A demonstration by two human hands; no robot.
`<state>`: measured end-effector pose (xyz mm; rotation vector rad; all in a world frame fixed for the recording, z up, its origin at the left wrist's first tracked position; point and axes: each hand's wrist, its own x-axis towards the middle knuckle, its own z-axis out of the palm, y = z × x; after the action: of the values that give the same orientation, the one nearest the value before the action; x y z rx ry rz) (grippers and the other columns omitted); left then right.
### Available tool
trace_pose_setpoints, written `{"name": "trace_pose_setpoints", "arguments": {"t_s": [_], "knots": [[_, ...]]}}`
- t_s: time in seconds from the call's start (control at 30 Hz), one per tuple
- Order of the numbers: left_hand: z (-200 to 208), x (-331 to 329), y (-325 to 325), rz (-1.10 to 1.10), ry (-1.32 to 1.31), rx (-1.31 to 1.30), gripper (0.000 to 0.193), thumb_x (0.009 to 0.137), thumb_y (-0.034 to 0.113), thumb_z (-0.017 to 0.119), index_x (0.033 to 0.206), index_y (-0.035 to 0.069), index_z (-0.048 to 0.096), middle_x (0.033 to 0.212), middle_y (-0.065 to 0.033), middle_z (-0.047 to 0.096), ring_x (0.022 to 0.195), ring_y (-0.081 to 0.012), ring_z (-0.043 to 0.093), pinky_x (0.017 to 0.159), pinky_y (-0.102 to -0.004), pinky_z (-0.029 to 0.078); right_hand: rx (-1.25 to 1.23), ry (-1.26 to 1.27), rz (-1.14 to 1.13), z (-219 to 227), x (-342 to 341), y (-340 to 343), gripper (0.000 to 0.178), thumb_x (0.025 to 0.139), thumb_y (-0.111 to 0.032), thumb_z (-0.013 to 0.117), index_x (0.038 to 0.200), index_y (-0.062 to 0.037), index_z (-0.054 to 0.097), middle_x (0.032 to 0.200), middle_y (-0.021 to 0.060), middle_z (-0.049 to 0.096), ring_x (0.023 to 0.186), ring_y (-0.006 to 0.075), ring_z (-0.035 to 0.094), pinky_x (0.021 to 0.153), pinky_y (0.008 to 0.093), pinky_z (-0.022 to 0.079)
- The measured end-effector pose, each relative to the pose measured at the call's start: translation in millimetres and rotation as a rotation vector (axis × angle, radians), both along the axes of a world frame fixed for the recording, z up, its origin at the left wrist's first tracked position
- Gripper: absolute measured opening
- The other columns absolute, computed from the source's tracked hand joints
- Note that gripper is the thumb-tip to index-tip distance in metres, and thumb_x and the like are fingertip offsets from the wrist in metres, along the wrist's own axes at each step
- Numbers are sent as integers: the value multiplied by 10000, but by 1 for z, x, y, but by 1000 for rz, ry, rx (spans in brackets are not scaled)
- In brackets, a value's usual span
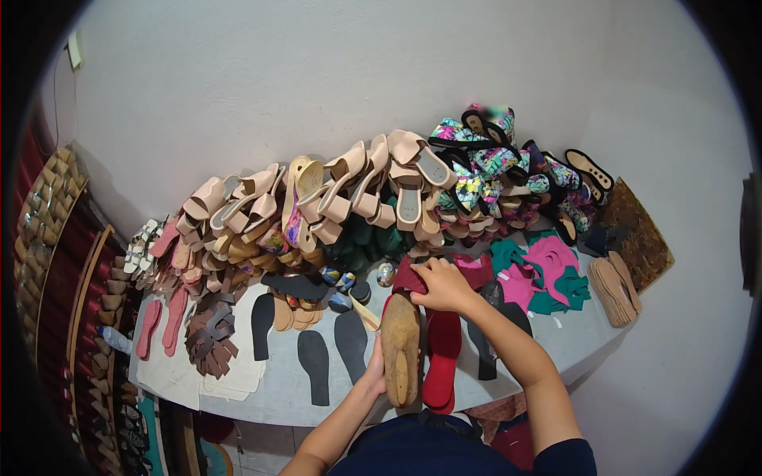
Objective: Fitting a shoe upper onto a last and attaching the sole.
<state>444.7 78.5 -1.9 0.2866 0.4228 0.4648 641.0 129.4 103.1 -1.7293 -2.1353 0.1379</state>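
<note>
Shoe last (401, 353), tan and scuffed, held near the front edge of the table (286, 397), just left of some red soles (442, 357). Left hand (376, 366) curved close against its left side, fingertips hidden behind; cannot tell how hard the squeeze. Right hand (439, 285) reaching across to the far end, thumb and fingers nearly together, apparently pinching a red strap piece (408, 278) there.

Main risk, judging from this hold: a twist of the last under a sideways pull on the strap, with support visible from one side only. Likely to leave the strap crooked. Also possible: a slip of the strap off the rounded end, through too light a pinch or an uneven tug. More red material (474, 270) just beside the right hand, easy to catch and drag along by mistake.

Close to the last, red soles liable to be knocked askew by a swing of its near end. Beyond the hands, heaped beige sandals (341, 190), leaning on one another; probably prone to sliding down after a careless forward shove.
</note>
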Motion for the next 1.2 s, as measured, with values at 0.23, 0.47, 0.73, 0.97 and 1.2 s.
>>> {"name": "trace_pose_setpoints", "arguments": {"t_s": [0.23,0.47,0.73,0.97,1.2], "knots": [[2,5,2,-48,111,14,750,798,656,132,1219,99,405,1018,-134,545,887,-237,548,758,-370,460,-102,59,-194,-1,-16,14,567,653,-451,493,1042,-46,568,907,227,565,843,363,538,786,413,419],[4,-9,8,4,102,9,710,813,626,195,1196,72,422,1007,-155,553,881,-252,558,751,-376,464,-451,-27,359,4,-18,16,557,674,-400,489,1136,-88,515,1000,186,518,975,334,451,869,375,356],[-1,-20,12,-38,64,-58,697,800,627,240,1126,54,468,907,-155,561,753,-249,566,688,-385,474,-204,14,416,-24,-6,-7,655,615,-286,601,1231,-156,423,1110,175,388,1018,337,354,893,402,309],[1,-14,7,-12,113,7,787,758,702,209,1120,55,472,900,-139,564,751,-234,568,686,-365,481,-132,406,269,-49,-14,-28,477,779,-318,537,1194,-98,451,1134,164,375,1087,315,314,912,406,287],[6,-8,-6,-84,229,90,822,765,700,146,1160,42,439,951,-140,565,809,-219,572,707,-334,475,-29,734,134,-51,-7,-23,352,822,-210,511,1131,-43,488,1042,114,438,964,209,454,835,289,358]]}}
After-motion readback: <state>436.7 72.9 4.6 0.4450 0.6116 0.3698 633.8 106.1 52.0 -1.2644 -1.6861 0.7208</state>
